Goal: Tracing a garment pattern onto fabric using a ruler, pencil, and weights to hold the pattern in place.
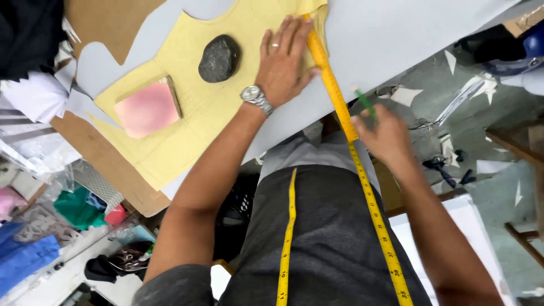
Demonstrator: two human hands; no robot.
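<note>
The left hand (283, 62) lies flat, fingers spread and released, on the right part of a yellow paper pattern piece (187, 113). It grasps nothing; its fingertips reach the far edge of the pattern, and its thumb side touches a yellow ruler (331, 85). A metal wristwatch (255, 96) sits on that wrist.

The ruler lies along the right edge of the pattern and runs toward the person. Its far end is cut off at the top of the frame, and where it ends near the body is hard to make out against a yellow measuring tape (377, 221) draped over the torso.

The right hand (385, 136) is blurred. It is clenched on a green pencil (364, 103), whose tip points at the ruler; whether the tip touches cannot be told.

The pattern rests on pale grey sheet material (385, 39) covering the worktop. A dark stone (219, 58) and a pink-topped block (148, 107) stand on the pattern, left of the left hand. Scissors (447, 167) and paper offcuts lie on the floor at right, partly indistinct.
</note>
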